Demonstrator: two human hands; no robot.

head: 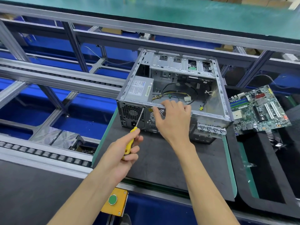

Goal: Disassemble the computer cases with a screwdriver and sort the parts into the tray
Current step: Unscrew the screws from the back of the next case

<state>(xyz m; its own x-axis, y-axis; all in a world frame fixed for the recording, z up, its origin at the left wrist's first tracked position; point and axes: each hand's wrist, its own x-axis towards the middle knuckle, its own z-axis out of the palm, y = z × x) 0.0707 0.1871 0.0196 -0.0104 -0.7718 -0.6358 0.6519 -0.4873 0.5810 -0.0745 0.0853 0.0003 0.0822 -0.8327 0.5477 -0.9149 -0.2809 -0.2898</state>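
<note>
The left grip (128, 147) clenches the screwdriver (135, 130), whose shaft runs up and away to a screw on the case (178, 95); the right grip (173, 117) clasps the rim beside it.

I cannot read the label on the power supply (139, 88): the print is too small. My right hand (172, 119) covers part of the computer case (211, 114) rear panel. The screwdriver (136, 125) tip contact is too small to confirm. The tray (267, 159) runs off the right edge.
</note>
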